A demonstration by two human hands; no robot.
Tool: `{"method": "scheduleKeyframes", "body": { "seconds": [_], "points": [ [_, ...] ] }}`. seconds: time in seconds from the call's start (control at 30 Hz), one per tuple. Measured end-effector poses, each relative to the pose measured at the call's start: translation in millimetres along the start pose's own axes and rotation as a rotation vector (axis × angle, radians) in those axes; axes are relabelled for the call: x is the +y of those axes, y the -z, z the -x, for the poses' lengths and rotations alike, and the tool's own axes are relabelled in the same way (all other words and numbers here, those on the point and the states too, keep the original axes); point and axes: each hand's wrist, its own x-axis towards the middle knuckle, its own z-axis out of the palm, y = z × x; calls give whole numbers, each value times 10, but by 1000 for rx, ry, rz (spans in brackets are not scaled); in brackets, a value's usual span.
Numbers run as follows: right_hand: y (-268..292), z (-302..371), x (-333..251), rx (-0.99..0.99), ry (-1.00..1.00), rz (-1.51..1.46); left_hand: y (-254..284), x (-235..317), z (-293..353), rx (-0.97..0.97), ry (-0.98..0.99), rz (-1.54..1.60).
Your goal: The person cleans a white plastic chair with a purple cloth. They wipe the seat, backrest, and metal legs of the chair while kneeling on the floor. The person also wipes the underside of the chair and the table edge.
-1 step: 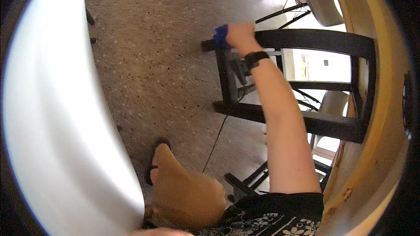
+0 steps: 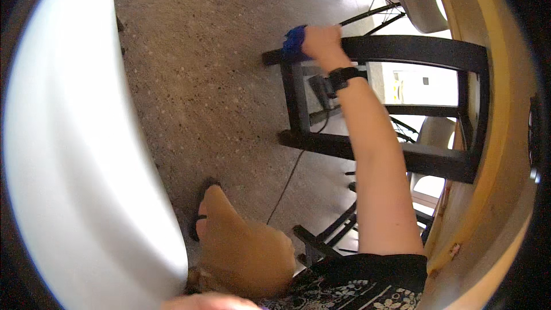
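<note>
My right hand is closed round a bunched blue cloth. The cloth is pressed against the upper bar of a black table-leg frame, near the bar's floor end. A dark watch or band is on that wrist. Only a blurred strip of my left hand shows at the lower edge, close to my bent leg. Its fingers are hidden, so I cannot see whether it holds anything.
A wooden tabletop edge curves along the right. Grey chairs with black legs stand beyond the frame. A large white surface fills the left side. A thin cable crosses the speckled floor near my sandalled foot.
My right hand and the blue cloth have moved slightly to the right along the black bar. My left hand shows a little more at the lower edge.
</note>
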Motion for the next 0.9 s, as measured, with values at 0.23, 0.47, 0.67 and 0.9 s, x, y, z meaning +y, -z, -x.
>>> {"method": "scheduleKeyframes", "body": {
  "seconds": [0.23,0.47,0.67,0.9],
  "points": [
    [865,892,723,419,-156,184,-53,-128,105,86,62,9],
    [199,1068,643,763,64,205,-153,-57,182,83,104,-20],
    [-1215,2038,-516,8,-97,-944,-122,-89,210,88,130,23],
    [-1967,3398,-805,-737,-1107,-2002,-50,-207,146,5,3,-108]
  ]
}}
